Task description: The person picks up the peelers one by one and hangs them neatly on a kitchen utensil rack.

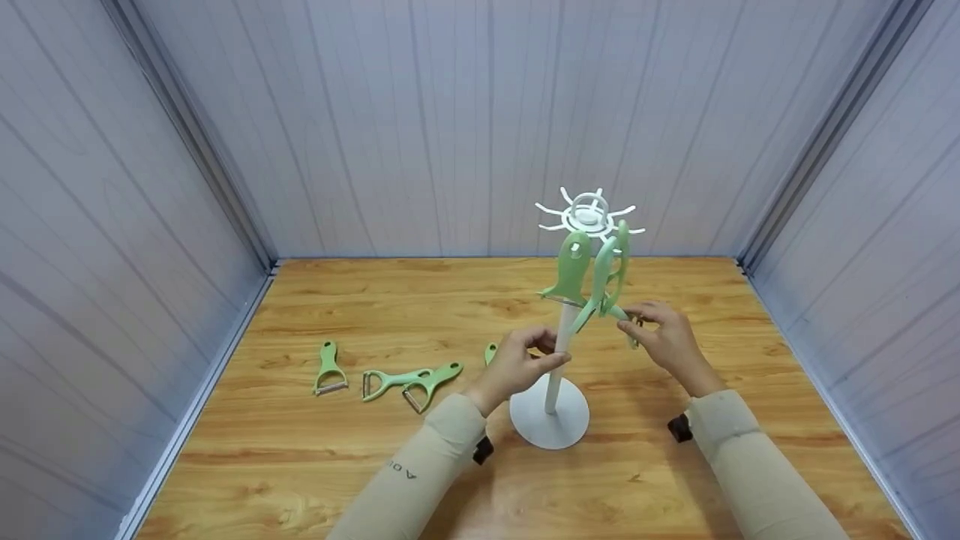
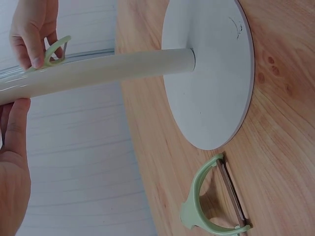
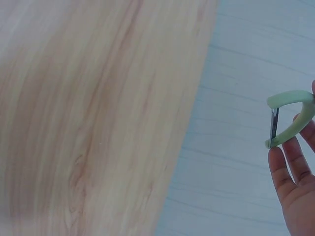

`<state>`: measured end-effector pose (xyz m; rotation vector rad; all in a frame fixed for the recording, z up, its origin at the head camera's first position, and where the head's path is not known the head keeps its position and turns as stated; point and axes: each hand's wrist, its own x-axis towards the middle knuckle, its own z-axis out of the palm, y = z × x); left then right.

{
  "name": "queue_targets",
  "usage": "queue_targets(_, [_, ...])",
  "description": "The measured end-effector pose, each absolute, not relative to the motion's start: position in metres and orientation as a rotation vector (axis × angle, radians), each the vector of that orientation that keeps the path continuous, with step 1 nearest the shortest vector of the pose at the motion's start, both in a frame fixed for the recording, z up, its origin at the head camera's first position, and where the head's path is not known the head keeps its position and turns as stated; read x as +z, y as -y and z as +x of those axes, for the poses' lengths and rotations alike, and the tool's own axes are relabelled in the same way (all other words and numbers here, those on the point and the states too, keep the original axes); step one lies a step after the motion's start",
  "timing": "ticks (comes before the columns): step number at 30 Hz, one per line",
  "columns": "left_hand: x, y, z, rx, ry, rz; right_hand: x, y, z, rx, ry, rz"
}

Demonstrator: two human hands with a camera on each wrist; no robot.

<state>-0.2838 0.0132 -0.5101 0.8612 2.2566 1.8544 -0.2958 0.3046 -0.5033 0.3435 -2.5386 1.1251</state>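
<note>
A white stand has a pole on a round base and a ring of hooks at its top. My left hand grips the pole about halfway up, thumb and fingers on either side of it. Just below the hooks hang green Y-shaped peelers, among them a broad-handled one and a paler one seen edge-on. On the stand's right, my right hand pinches a peeler near its blade end. Its handle lies outside the right wrist view.
Left of the stand, a peeler lies alone on the wooden table. Two more peelers lie crossed beside it. Another peeler lies close to the base, mostly hidden by my left hand in the head view. Panelled walls enclose the table.
</note>
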Motion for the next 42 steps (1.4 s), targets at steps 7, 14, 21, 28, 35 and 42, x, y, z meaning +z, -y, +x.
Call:
queue_targets(7, [-0.511, -0.013, -0.284, 1.85, -2.261, 0.867, -0.492, -0.297, -0.291, 1.198, 2.522, 0.297])
queue_targets(14, [-0.511, -0.013, -0.283, 1.84, -2.277, 0.857, -0.481, -0.291, -0.285, 1.201, 2.457, 0.304])
queue_targets(21, [-0.511, -0.013, -0.283, 1.836, -2.281, 0.841, -0.469, -0.287, -0.281, 1.217, 2.34, 0.35])
queue_targets(28, [-0.51, -0.013, -0.282, 1.84, -2.278, 0.852, -0.456, -0.288, -0.281, 1.167, 2.286, 0.394])
queue_targets(35, [-0.51, -0.013, -0.282, 1.844, -2.289, 0.866, -0.442, -0.288, -0.279, 1.164, 2.288, 0.373])
queue_targets(42, [-0.51, -0.014, -0.283, 1.843, -2.307, 0.897, -0.43, -0.288, -0.278, 1.122, 2.213, 0.458])
